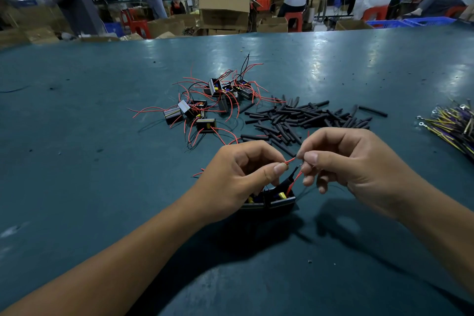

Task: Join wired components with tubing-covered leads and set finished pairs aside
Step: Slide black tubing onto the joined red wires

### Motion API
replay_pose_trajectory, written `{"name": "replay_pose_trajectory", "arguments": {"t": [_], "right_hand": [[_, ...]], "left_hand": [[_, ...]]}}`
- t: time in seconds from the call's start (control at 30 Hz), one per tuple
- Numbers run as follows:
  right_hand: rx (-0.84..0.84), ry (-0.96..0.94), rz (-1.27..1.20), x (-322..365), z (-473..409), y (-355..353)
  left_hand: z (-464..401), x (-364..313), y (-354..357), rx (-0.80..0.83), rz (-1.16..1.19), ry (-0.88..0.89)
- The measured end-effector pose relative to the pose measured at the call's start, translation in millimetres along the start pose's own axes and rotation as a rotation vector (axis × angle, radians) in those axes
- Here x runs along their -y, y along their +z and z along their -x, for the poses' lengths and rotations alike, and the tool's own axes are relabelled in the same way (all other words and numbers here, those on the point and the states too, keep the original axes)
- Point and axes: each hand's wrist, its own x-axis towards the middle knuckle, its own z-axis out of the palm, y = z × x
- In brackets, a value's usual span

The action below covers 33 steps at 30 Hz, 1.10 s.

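The left hand is closed in a pinch on a red lead, held between thumb and forefinger. The right hand is likewise closed in a pinch on the bared end of a second lead, the two wire ends being brought together in the gap between the hands. Two black wired components are seen directly below the hands, side by side and touching, resting on the green table. A piece of black tubing appears to sit on a lead just above them; whether it covers a completed joint cannot be told.

The step in hand is judged to be the twisting of one lead pair. The current pair is therefore not finished. Whether tubing must yet be slid over this joint cannot be determined.

Beyond the hands, a heap of loose components with red and black leads is found at centre, and a pile of cut tubing pieces just to its right. A bundle of yellow and purple terminal wires lies at the right edge. No set-aside stack of finished pairs can be identified, so most of the work is judged to remain.
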Motion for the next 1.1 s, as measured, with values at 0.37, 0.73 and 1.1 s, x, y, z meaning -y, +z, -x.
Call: {"name": "replay_pose_trajectory", "arguments": {"t": [0.37, 0.73, 1.1], "right_hand": [[-0.023, -0.194, 0.235, -5, -1, -2], [-0.087, -0.734, 0.960, -4, -2, -5], [-0.011, 0.317, -0.023, 11, 1, 3]], "left_hand": [[0, -1, 1, 0.007, -0.024, -0.009], [0, -3, 0, 0.008, -0.028, -0.023], [1, -6, 2, 0.011, -0.014, 0.005]]}}
